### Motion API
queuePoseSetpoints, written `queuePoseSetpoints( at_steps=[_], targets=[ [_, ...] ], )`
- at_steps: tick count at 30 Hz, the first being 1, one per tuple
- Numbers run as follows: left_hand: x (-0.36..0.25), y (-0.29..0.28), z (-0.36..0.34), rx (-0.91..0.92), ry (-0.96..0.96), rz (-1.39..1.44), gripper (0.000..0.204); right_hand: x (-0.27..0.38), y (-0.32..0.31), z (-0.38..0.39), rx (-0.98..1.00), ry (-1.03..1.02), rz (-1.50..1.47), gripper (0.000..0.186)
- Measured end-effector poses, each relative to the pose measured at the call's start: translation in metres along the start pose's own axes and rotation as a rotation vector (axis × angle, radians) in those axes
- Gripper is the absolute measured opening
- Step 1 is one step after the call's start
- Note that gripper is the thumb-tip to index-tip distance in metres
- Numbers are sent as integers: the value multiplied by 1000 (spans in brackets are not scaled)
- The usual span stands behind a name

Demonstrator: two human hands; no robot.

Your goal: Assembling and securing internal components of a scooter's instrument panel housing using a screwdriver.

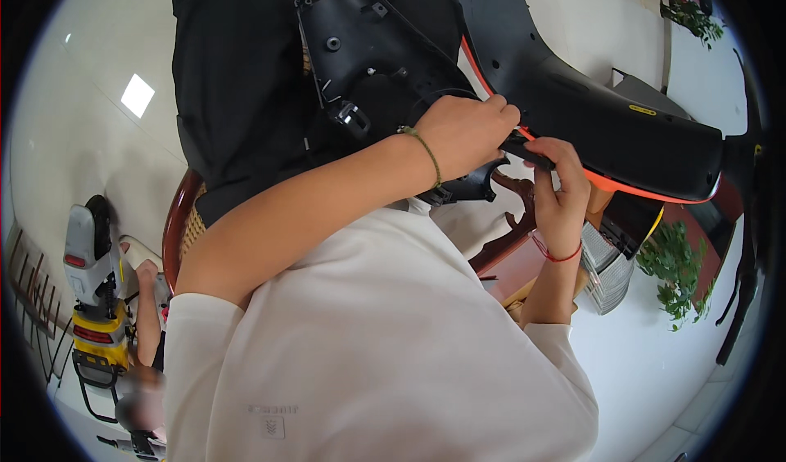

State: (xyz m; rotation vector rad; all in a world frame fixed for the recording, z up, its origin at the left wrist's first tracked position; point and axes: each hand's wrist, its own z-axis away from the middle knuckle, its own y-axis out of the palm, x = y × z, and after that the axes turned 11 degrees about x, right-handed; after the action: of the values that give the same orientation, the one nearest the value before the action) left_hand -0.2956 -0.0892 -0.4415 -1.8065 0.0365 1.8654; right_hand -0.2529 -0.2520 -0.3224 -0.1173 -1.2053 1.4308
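My left hand [468,135] is closed, its fingertips drawn together beside a short black piece [528,150]. What those fingertips hold is hidden. My right hand [565,185], with a red cord at its wrist, pinches the black piece between thumb and fingers. Across my lap lies a black moulded plastic panel [360,40] with screw posts and a metal-like clip, its inner side up. A thin dark wire [446,92] curves by my left hand. Just beyond both hands rests a long, curved black vehicle body part [610,122] with an orange-red edge.
I sit on a wooden chair with a woven seat [193,233]. Right of me are a wire basket [610,270] and a leafy plant [675,270]. At the left stands a yellow and grey scooter [94,298], with another person's arm [148,319] beside it.
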Motion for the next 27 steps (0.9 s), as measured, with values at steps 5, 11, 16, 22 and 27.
queuePoseSetpoints(
  at_steps=[5,11,16,22,27],
  targets=[
    [7,-3,6,189,98,102,15,-2,-2,0,23,-80,94,44],
    [3,7,6,35,97,-18,12,23,13,-3,-61,78,-74,46],
    [1,9,-6,-39,48,11,24,-4,16,-4,-53,50,-157,32],
    [4,2,8,62,25,54,26,-5,15,-5,-16,-79,-80,21],
    [4,4,7,47,55,36,21,1,12,-3,26,-10,-289,28]
  ],
)
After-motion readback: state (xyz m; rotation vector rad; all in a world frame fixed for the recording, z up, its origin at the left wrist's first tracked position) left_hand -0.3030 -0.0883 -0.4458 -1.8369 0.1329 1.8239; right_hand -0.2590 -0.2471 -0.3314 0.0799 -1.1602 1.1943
